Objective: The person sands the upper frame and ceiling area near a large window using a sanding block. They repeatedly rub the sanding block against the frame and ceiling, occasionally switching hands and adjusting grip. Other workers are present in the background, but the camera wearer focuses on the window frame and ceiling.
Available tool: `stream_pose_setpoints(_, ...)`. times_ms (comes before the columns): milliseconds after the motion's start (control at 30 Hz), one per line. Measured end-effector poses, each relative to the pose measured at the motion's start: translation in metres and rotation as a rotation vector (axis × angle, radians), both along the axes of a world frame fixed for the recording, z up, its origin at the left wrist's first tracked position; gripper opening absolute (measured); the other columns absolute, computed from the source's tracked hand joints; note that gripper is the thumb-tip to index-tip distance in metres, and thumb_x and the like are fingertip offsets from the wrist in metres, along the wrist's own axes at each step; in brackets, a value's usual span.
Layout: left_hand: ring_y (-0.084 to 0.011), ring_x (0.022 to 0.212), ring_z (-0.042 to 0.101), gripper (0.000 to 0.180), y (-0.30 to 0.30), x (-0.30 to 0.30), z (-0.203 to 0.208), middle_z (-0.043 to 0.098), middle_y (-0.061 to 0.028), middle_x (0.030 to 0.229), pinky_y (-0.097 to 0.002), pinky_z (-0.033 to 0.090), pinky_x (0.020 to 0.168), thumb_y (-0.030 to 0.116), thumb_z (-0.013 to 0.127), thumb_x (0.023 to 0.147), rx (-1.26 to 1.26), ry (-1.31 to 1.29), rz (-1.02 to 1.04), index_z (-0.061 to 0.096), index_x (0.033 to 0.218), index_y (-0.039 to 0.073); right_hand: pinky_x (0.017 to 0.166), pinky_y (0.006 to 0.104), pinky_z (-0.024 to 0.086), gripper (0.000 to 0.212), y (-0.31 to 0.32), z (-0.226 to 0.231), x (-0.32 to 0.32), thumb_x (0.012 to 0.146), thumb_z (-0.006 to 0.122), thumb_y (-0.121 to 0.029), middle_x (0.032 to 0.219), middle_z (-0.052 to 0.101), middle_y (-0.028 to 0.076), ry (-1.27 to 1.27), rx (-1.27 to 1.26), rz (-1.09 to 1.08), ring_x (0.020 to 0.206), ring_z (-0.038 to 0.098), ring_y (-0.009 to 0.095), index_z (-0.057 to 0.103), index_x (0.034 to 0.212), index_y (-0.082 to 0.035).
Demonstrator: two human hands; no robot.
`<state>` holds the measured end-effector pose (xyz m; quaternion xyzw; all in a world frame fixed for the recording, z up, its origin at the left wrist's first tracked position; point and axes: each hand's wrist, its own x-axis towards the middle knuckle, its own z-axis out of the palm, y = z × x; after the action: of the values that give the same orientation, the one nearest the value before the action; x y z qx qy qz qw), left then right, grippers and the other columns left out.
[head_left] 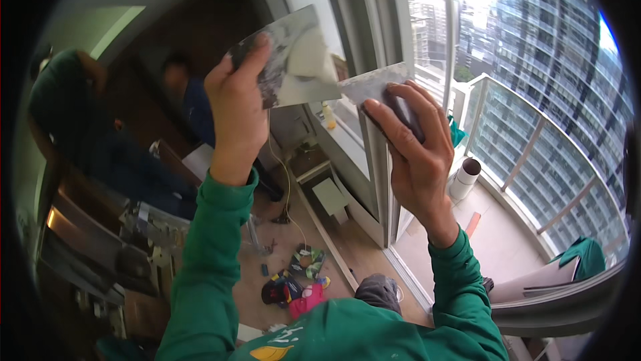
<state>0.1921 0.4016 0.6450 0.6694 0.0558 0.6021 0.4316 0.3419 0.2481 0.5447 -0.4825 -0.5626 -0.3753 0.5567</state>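
My left hand (242,97) is raised and closed round the near edge of a square metal putty knife (274,74), its thumb on the face. A lump of white putty (309,56) lies on that blade, with grey smears beside it. To the right, my right hand (424,137) grips a second putty knife (375,82) by its dark back, fingers and thumb bent round it. White residue coats its blade. The two blades meet or overlap at their neighbouring edges; whether they touch, I cannot tell.
Left, two people stand: one in dark clothes (67,107), one in blue (199,110). Clothes and bags (294,291) lie on the floor. A window frame and sill (347,140) stand ahead. The balcony on the right has a railing (527,154) and a white pipe (465,179).
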Motion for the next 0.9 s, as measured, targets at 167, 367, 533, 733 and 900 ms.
stream_pose_setpoints(167,-0.0153,0.069,0.059,0.021,-0.002,-0.010,-0.026,0.067,-0.0058,0.082,-0.0296,0.045,0.066,0.019,0.065,0.091,-0.136,-0.084,0.046,0.068,0.089,-0.001,0.095,0.0381,0.045,0.042,0.003,-0.011,-0.011,0.081,0.056,0.007,0.120,0.060,0.014,0.226,-0.031,0.150,0.114,0.057,0.031,0.067,0.119,-0.008)
stream_pose_setpoints(367,-0.0183,0.084,0.067,0.025,0.003,-0.057,-0.082,0.068,-0.0081,0.099,-0.0313,0.054,0.078,0.017,0.065,0.089,-0.663,-0.155,-0.179,0.064,0.105,-0.002,0.073,0.0374,0.057,0.027,0.006,-0.057,-0.021,0.099,0.047,-0.009,0.103,0.066,0.013,1.063,-0.003,0.891,0.085,0.067,0.022,0.058,0.119,0.005)
stream_pose_setpoints(533,-0.0195,0.095,0.066,0.027,-0.005,-0.094,-0.155,0.067,-0.0079,0.105,-0.0325,0.053,0.085,0.016,0.063,0.090,-0.960,-0.157,-0.343,0.062,0.110,-0.002,0.041,0.0289,0.046,0.021,0.020,-0.083,-0.052,0.093,0.054,-0.019,0.087,0.067,0.008,1.709,-0.233,1.088,0.062,0.064,0.018,0.059,0.106,-0.002)
stream_pose_setpoints(733,-0.0188,0.096,0.065,0.028,-0.068,-0.092,-0.203,0.067,-0.0091,0.107,-0.0337,0.051,0.088,0.017,0.062,0.092,-0.718,0.018,-0.047,0.061,0.113,-0.001,0.055,0.0257,0.050,0.020,0.059,-0.132,-0.102,0.093,0.056,-0.019,0.089,0.068,0.008,1.967,-0.375,1.561,0.070,0.065,0.015,0.061,0.102,-0.002)
stream_pose_setpoints(900,-0.0190,0.090,0.066,0.023,-0.067,-0.111,-0.211,0.067,-0.0095,0.101,-0.0310,0.053,0.082,0.014,0.063,0.091,-1.156,-0.358,-0.332,0.061,0.108,-0.002,0.082,0.0325,0.054,0.026,0.063,-0.157,-0.102,0.092,0.054,-0.016,0.098,0.066,0.011,1.973,-0.497,1.269,0.088,0.066,0.022,0.059,0.110,0.003)
